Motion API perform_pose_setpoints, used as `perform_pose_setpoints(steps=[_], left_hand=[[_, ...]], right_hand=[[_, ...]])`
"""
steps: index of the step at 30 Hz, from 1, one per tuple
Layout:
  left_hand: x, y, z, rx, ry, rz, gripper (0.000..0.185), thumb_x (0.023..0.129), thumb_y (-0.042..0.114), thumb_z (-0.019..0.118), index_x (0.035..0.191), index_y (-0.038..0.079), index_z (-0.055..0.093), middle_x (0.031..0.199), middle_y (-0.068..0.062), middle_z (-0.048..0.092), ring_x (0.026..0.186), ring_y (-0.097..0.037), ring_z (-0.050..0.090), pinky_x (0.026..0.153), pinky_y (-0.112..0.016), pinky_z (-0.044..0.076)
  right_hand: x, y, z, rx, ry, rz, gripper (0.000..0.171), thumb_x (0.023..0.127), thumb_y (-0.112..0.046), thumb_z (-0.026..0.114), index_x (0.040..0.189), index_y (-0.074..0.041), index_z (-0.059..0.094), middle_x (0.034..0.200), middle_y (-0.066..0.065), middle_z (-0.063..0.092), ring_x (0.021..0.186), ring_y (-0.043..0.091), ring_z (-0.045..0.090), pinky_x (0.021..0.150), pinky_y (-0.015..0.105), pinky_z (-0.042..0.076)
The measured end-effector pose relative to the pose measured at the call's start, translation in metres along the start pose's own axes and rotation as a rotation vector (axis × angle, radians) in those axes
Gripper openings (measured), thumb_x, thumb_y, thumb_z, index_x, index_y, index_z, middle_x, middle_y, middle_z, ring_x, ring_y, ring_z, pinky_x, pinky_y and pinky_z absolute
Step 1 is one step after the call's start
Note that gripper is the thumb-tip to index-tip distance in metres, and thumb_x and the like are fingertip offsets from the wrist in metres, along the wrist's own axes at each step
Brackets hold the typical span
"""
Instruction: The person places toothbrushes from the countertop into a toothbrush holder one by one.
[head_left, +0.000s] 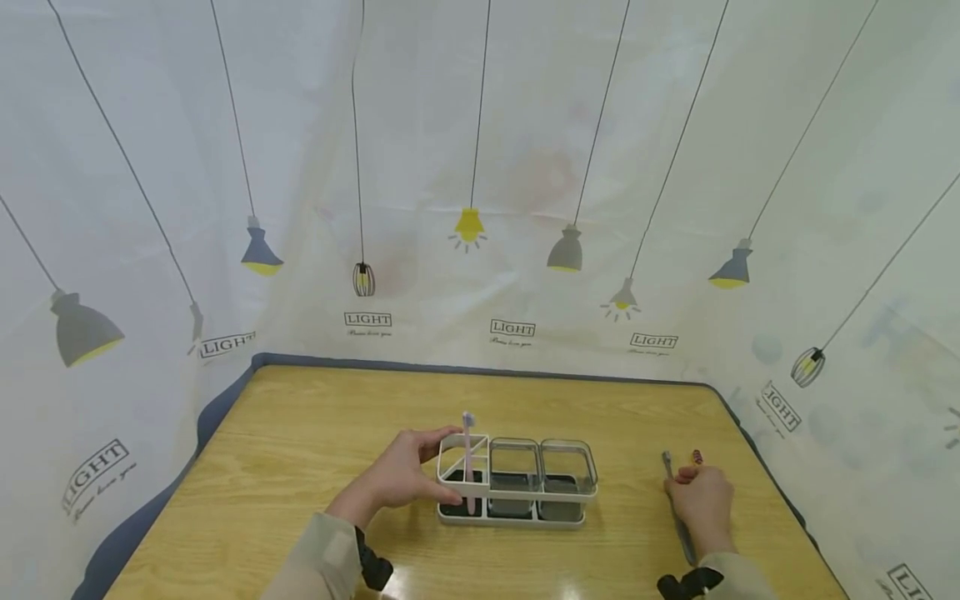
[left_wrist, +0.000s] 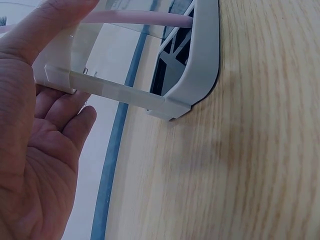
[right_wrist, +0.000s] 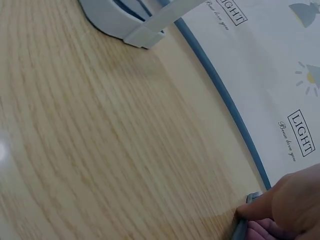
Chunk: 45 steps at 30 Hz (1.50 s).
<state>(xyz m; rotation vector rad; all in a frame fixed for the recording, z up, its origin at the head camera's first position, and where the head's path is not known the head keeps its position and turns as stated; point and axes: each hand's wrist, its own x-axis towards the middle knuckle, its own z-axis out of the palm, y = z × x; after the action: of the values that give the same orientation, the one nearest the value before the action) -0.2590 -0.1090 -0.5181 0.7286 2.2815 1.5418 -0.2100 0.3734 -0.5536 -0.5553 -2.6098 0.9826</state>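
Note:
A white three-compartment organizer rack [head_left: 517,498] stands mid-table, with two clear cups in its middle and right slots. A pink toothbrush [head_left: 468,454] stands upright in the left slot. My left hand [head_left: 401,477] grips the rack's left end, thumb on the top rim and fingers low on the side. The left wrist view shows that hand [left_wrist: 35,150] against the rack [left_wrist: 200,60] with the pink toothbrush [left_wrist: 140,18] above. At the table's right, my right hand [head_left: 703,498] holds a grey toothbrush [head_left: 667,463] lying on the wood, with a reddish tip [head_left: 697,457] beside it. Its fingertips [right_wrist: 295,205] pinch the grey handle [right_wrist: 241,227].
The wooden table [head_left: 300,433] has a blue edge strip [head_left: 225,392]. A white curtain printed with lamps [head_left: 468,225] encloses it at the back and both sides. The rack's corner [right_wrist: 120,20] shows far from the right hand.

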Motion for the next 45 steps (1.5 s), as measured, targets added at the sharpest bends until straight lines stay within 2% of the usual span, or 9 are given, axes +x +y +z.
perform_pose_setpoints(steps=[8, 13, 18, 22, 25, 28, 32, 38, 45], left_hand=[[0.000, 0.000, 0.000, 0.017, 0.006, 0.008, 0.098, 0.072, 0.032, 0.102, 0.156, 0.016, 0.054, 0.160, -0.014, 0.048, 0.144, -0.034, 0.049, 0.115, -0.048, 0.044], [-0.001, 0.001, 0.001, 0.042, 0.014, 0.012, 0.096, 0.071, 0.033, 0.102, 0.155, 0.019, 0.056, 0.160, -0.011, 0.048, 0.143, -0.032, 0.050, 0.115, -0.047, 0.044], [-0.002, 0.001, 0.000, 0.021, 0.011, 0.021, 0.094, 0.073, 0.031, 0.101, 0.154, 0.019, 0.056, 0.160, -0.015, 0.048, 0.144, -0.036, 0.049, 0.114, -0.051, 0.044], [-0.002, 0.000, 0.001, 0.000, 0.012, 0.018, 0.094, 0.073, 0.029, 0.101, 0.154, 0.016, 0.056, 0.159, -0.016, 0.048, 0.143, -0.037, 0.049, 0.114, -0.053, 0.044], [-0.002, 0.000, 0.001, 0.004, 0.016, 0.021, 0.094, 0.072, 0.030, 0.102, 0.153, 0.015, 0.057, 0.159, -0.016, 0.049, 0.143, -0.037, 0.050, 0.114, -0.052, 0.044], [-0.001, 0.000, 0.001, 0.021, 0.016, 0.025, 0.094, 0.073, 0.031, 0.101, 0.154, 0.015, 0.057, 0.159, -0.015, 0.049, 0.143, -0.036, 0.050, 0.114, -0.051, 0.044], [0.000, 0.001, 0.001, 0.028, 0.010, 0.027, 0.095, 0.073, 0.032, 0.101, 0.154, 0.014, 0.056, 0.159, -0.014, 0.049, 0.143, -0.035, 0.050, 0.114, -0.050, 0.044], [0.002, 0.001, 0.002, 0.004, 0.004, 0.027, 0.094, 0.072, 0.030, 0.102, 0.153, 0.014, 0.057, 0.158, -0.015, 0.049, 0.144, -0.037, 0.049, 0.115, -0.053, 0.043], [0.001, 0.000, 0.001, 0.014, 0.010, 0.021, 0.094, 0.073, 0.031, 0.101, 0.154, 0.013, 0.056, 0.159, -0.016, 0.049, 0.143, -0.035, 0.050, 0.114, -0.052, 0.044]], right_hand=[[0.001, -0.001, 0.001, -0.039, 0.016, -0.041, 0.023, 0.081, 0.000, 0.074, 0.097, 0.017, 0.074, 0.082, 0.019, 0.075, 0.087, 0.047, 0.071, 0.078, 0.054, 0.059], [0.003, -0.003, -0.001, -0.017, -0.002, -0.024, 0.024, 0.082, -0.002, 0.073, 0.099, 0.015, 0.075, 0.085, 0.019, 0.076, 0.093, 0.050, 0.069, 0.081, 0.056, 0.057], [0.002, -0.013, -0.007, 0.030, 0.000, 0.002, 0.026, 0.084, -0.003, 0.070, 0.103, 0.014, 0.076, 0.090, 0.019, 0.077, 0.098, 0.049, 0.069, 0.086, 0.058, 0.056], [-0.005, -0.027, -0.012, 0.086, 0.051, 0.034, 0.024, 0.087, -0.004, 0.076, 0.104, 0.012, 0.076, 0.091, 0.018, 0.077, 0.092, 0.043, 0.072, 0.075, 0.041, 0.059], [-0.010, -0.036, -0.014, 0.122, 0.098, 0.037, 0.022, 0.089, -0.004, 0.079, 0.104, 0.011, 0.077, 0.092, 0.019, 0.077, 0.085, 0.037, 0.073, 0.064, 0.024, 0.052], [-0.013, -0.045, -0.016, 0.160, 0.140, 0.033, 0.021, 0.091, -0.003, 0.077, 0.106, 0.011, 0.076, 0.094, 0.021, 0.076, 0.083, 0.032, 0.072, 0.058, 0.015, 0.046], [-0.015, -0.056, -0.021, 0.214, 0.191, 0.035, 0.021, 0.094, -0.004, 0.077, 0.109, 0.011, 0.075, 0.099, 0.024, 0.075, 0.081, 0.024, 0.069, 0.056, 0.011, 0.044], [-0.018, -0.069, -0.027, 0.295, 0.226, 0.061, 0.024, 0.097, -0.006, 0.076, 0.114, 0.011, 0.074, 0.107, 0.025, 0.074, 0.076, 0.003, 0.059, 0.056, 0.010, 0.046], [-0.017, -0.086, -0.033, 0.361, 0.271, 0.061, 0.024, 0.098, -0.010, 0.076, 0.116, 0.005, 0.076, 0.111, 0.019, 0.075, 0.078, -0.001, 0.059, 0.062, 0.009, 0.050]])
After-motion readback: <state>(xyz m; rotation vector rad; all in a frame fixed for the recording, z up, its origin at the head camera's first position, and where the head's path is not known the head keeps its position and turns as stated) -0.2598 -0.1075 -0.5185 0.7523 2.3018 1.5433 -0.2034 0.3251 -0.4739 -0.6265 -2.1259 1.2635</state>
